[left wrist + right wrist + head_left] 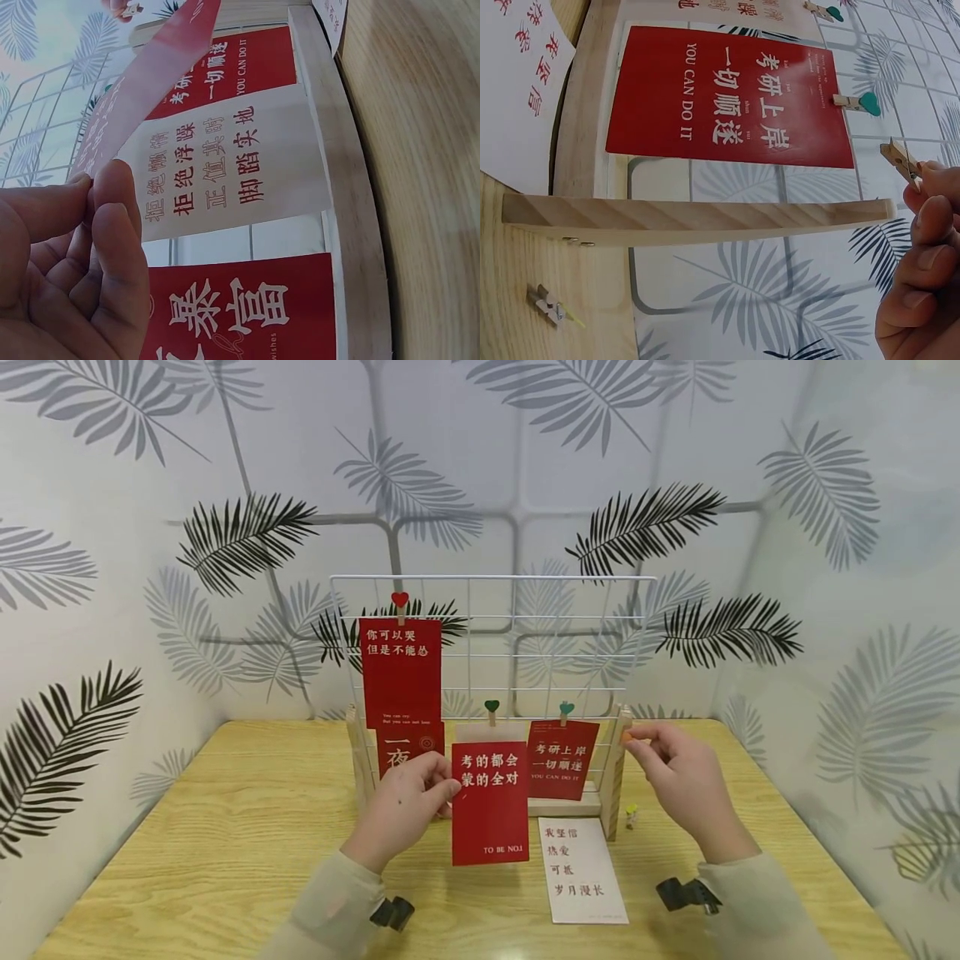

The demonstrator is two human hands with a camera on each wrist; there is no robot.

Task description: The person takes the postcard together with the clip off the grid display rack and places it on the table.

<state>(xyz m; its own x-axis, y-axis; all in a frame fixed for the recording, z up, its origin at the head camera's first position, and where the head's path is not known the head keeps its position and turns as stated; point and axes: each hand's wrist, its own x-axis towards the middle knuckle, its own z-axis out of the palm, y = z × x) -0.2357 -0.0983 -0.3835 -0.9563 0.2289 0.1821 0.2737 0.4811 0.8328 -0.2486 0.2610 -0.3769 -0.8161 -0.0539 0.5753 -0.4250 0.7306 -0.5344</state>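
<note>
My left hand (405, 802) pinches the left edge of a red card (490, 814) with white lettering, held upright before the wire grid. Between the thumb and fingers of my right hand (678, 781) is a small wooden clothespin (901, 161), near the rack's right post (617, 777). The held card partly covers a pale card (225, 157) hanging behind it under a green-heart clothespin (491, 708). Right of that hangs a red card (564, 764) under a teal-heart clothespin (566, 710). Two more red cards hang at left, the upper one (402, 681) under a red-heart clothespin (400, 602).
A white card (583, 877) with red writing lies on the wooden table (225, 827), in front of the rack's base. Another clothespin (631, 817) with a yellow top is on the table right of the rack. Leaf-patterned wall covering (480, 460) stands behind.
</note>
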